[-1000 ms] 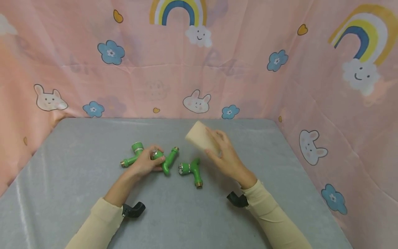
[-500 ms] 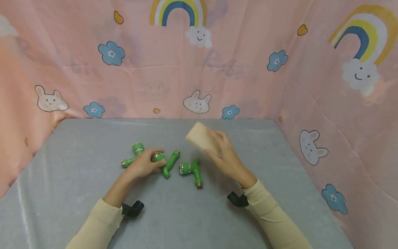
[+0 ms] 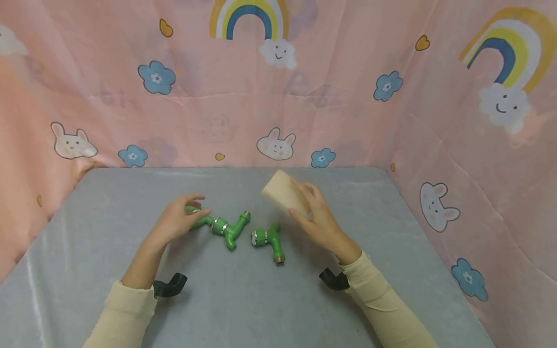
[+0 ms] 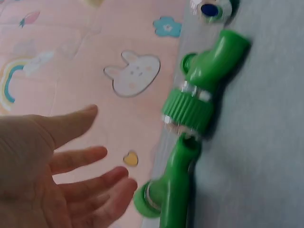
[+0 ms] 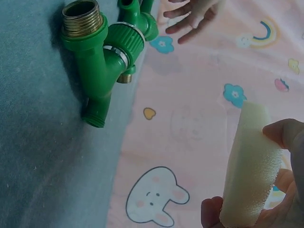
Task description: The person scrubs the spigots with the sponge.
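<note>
My left hand (image 3: 176,220) hovers at the leftmost green tap (image 3: 202,222), fingers parted and bent a little. In the left wrist view the fingers (image 4: 102,185) are apart from that tap's body (image 4: 175,190) and hold nothing; the head view hides most of it behind the hand. A second green tap (image 3: 232,234) with a ribbed collar and brass threaded end lies right beside it. Further right lies a third green tap (image 3: 271,241). My right hand (image 3: 319,220) grips a cream sponge block (image 3: 283,188) between thumb and fingers, tilted above the table.
Grey cloth covers the table (image 3: 261,304). A pink printed curtain (image 3: 339,111) rises behind it and along both sides. A black wrist mount (image 3: 171,285) sticks out from the left sleeve, another black mount (image 3: 334,279) from the right.
My left hand has let go of the middle tap and moved left to the leftmost tap. The middle tap has shifted slightly. My right hand stays in place with the sponge.
</note>
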Demonstrator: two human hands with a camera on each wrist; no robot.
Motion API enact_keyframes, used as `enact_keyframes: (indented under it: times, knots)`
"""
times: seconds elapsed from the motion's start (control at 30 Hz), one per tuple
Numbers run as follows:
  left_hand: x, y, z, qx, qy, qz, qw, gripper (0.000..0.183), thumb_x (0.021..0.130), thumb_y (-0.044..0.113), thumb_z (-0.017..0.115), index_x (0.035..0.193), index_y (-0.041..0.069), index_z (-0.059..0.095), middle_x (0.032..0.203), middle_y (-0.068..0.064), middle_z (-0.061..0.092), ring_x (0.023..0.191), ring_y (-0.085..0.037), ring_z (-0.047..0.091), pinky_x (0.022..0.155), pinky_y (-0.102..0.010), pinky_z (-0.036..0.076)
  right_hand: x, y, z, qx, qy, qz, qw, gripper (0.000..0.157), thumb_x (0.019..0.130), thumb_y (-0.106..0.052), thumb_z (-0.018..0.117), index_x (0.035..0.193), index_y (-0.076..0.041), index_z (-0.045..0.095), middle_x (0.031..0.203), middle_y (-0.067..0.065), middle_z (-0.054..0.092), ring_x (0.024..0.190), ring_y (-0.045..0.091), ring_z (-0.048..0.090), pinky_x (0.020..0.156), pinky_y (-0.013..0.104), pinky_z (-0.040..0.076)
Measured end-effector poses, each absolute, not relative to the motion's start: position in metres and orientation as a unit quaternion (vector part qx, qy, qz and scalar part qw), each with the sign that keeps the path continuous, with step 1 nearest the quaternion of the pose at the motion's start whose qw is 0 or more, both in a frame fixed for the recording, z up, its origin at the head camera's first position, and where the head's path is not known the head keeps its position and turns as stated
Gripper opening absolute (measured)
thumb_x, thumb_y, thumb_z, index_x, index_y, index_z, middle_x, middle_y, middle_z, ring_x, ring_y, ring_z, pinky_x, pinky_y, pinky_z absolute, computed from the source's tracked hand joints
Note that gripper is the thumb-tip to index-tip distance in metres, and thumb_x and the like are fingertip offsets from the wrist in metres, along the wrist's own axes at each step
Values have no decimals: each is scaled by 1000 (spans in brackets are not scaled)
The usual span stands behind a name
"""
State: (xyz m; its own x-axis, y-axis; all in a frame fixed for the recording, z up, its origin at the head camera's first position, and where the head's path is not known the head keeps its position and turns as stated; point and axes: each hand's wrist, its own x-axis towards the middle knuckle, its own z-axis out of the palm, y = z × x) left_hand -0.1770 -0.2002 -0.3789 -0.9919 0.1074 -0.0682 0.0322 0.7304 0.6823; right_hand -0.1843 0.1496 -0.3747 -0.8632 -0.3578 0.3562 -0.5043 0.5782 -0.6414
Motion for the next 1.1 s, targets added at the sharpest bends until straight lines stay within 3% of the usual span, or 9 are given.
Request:
enact_keyframes:
  times: [0.13,0.33,0.67,0.83,0.97,1.1]
  knots:
    - [-175,-210,-380,9,944,324,67,60,99,35,64,146,1,47,139,-29,57,124,-47,57,96,-60,50,-183,150,-374,240,-886,388,89,68,98,-20,64,159,-20,34,148,20,41,121,37,50,91,54,50]
    - [-177,-226,-385,-15,962,252,108,58,92,33,73,130,-10,60,134,-31,60,118,-47,59,93,-59,51,-183,151,-375,242,-886,385,90,67,99,-20,63,159,-20,33,150,20,40,123,37,50,92,55,50]
    - [-180,-238,-394,3,968,206,144,29,89,18,76,110,-2,72,121,-26,69,108,-41,65,89,-57,52,-182,152,-374,239,-886,390,80,67,100,-21,62,160,-22,31,151,19,39,125,36,48,94,55,49]
    - [-181,-240,-395,6,963,233,134,33,96,20,68,115,-7,67,118,-29,67,104,-40,64,87,-55,52,-184,152,-373,240,-884,393,79,66,100,-22,61,160,-23,31,150,18,39,123,36,49,93,54,49]
    - [-183,-237,-394,6,953,280,119,37,101,22,61,121,-10,60,103,-26,65,88,-33,61,73,-43,51,-184,152,-372,242,-884,393,80,67,100,-21,61,160,-22,31,150,20,39,122,37,49,91,54,50]
    - [-185,-230,-392,-9,940,328,92,35,103,23,58,123,-6,60,105,-25,65,84,-26,61,69,-34,49,-184,153,-372,239,-884,394,76,68,100,-22,62,160,-22,31,151,20,38,122,37,49,92,56,50]
